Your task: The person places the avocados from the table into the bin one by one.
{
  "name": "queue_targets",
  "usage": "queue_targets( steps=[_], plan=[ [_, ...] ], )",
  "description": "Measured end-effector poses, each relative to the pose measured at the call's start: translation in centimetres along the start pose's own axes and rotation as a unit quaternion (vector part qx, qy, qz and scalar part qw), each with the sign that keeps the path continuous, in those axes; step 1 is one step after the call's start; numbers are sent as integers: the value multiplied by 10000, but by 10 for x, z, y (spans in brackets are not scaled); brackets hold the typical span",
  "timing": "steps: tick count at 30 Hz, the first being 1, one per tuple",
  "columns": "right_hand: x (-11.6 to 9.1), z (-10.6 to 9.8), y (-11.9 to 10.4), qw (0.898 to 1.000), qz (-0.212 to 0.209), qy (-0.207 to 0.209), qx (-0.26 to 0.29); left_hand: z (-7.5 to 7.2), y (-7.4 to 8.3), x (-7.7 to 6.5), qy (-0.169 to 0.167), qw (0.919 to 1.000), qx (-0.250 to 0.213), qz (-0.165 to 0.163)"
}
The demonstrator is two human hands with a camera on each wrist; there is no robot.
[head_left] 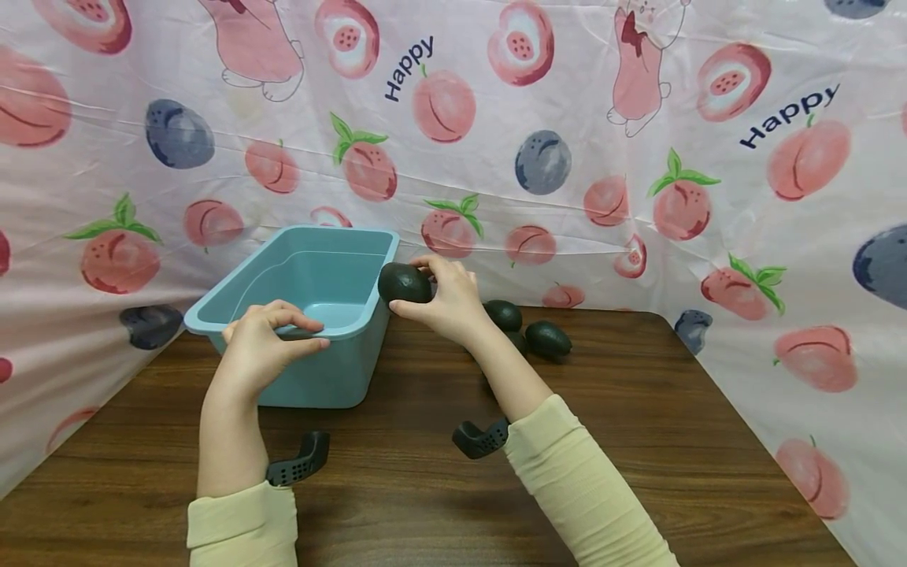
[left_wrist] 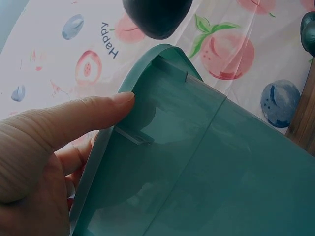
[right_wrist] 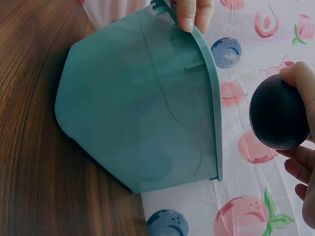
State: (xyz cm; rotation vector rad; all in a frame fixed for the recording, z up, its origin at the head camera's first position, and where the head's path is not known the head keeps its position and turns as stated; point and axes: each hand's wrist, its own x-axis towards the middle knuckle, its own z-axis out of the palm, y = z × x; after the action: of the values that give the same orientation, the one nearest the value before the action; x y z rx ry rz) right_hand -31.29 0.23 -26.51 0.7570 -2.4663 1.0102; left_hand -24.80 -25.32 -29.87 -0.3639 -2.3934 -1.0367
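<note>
A light-blue plastic bin (head_left: 322, 378) stands on the table at the left, and no contents show in the part of its floor I can see. My left hand (head_left: 264, 346) pinches its near rim, the thumb on the outer side, as the left wrist view shows. Over the bin's right rim, my right hand (head_left: 449, 298) grips a dark green avocado (head_left: 404, 283) between thumb and fingers. That avocado (right_wrist: 278, 112) is clear of the bin wall in the right wrist view. More avocados (head_left: 549, 339) lie on the table behind my right forearm, which partly hides them.
The brown wooden table (head_left: 638, 441) runs back to a fruit-printed cloth (head_left: 468, 173) hanging behind and at the sides. A black band (head_left: 301, 461) sits on the left wrist and another black band (head_left: 482, 439) on the right.
</note>
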Motion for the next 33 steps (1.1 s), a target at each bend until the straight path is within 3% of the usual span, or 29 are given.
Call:
queue_targets(
  steps=[33],
  plan=[
    [19, 40, -30, 9983, 36, -250, -528, -1, 0, 0, -59, 10000, -9, -36]
  ],
)
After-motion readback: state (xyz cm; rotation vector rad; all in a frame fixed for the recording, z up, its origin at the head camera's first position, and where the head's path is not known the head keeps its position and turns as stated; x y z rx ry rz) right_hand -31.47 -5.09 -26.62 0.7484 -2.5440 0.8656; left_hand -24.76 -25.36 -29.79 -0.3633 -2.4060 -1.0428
